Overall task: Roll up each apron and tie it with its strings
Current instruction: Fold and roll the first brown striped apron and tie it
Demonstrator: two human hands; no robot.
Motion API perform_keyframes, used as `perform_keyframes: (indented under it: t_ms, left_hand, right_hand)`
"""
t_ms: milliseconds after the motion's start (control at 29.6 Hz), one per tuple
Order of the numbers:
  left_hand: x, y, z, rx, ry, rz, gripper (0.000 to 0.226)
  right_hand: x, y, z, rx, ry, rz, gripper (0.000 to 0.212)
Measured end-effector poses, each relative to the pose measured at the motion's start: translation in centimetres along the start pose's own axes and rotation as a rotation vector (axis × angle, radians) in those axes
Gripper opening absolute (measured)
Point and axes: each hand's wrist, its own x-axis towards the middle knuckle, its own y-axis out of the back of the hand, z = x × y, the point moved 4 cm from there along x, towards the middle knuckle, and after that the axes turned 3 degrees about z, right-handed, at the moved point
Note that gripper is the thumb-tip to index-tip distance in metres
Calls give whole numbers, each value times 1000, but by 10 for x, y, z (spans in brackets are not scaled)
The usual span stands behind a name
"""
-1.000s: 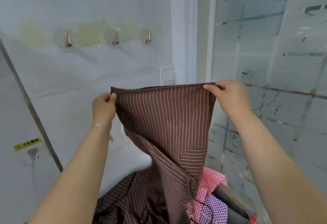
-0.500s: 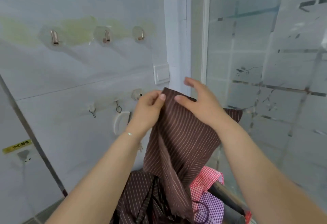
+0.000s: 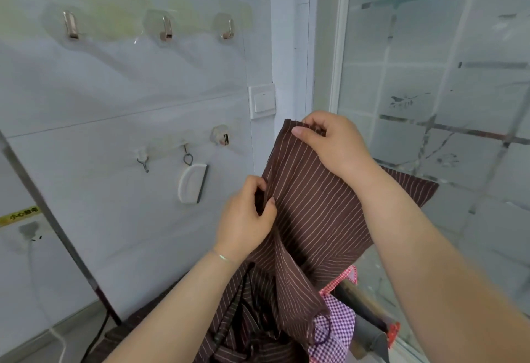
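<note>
Currently you hold the brown striped apron [image 3: 312, 205] up in the air in front of you, with nothing under it to carry it; its lower part hangs down to a heap of cloth at the bottom of the view. Your right hand [image 3: 335, 142] pinches the top edge of the folded cloth, thumb in front and fingers curled behind. Your left hand [image 3: 246, 219] sits lower and to the left, thumb and fingers closed on the left fold line. The two hands are apart, one above the other along that edge, both clamped on the same apron. The long axis of the cloth runs steeply downward from the right hand, past the left, toward the heap. Judged from this, the apron is folded lengthwise but not yet rolled, and no strings are in either hand; dark strings [image 3: 249, 305] hang below your left wrist. The left hand is nearer to them and to the free lower length. A checked apron [image 3: 338, 322] lies beneath, touching the brown one. Risk: the fold may slip open, as it hangs unsupported.
</note>
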Motion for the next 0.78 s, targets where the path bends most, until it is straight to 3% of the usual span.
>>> perform_keyframes:
  t_ms: [135,338,406,473,541,608,710,777]
  left_hand:
    - [-5,-10,-19,150,33,-80,11]
    - [-8,-23,-78,374,341,-349,28]
    - [-8,-20,-93,399,380,-329,30]
    - [-1,-6,-100,408,362,-144,27]
    - [10,16,-95,386,293,87,25]
    - [21,35,-85,333,223,190,22]
    - [30,53,-67,158,199,77,15]
    - [32,64,-45,-92,240,-86,24]
  right_hand:
    - [7,4,5,-22,19,90,20]
    - [16,15,29,29,-17,327,18]
    - [17,19,43,41,-40,397,18]
    - [19,25,63,94,-85,498,20]
    - [18,30,85,157,-168,602,21]
    - [15,30,106,208,-268,685,22]
    - [6,23,142,347,-425,784,33]
    - [-1,16,169,414,-517,801,32]
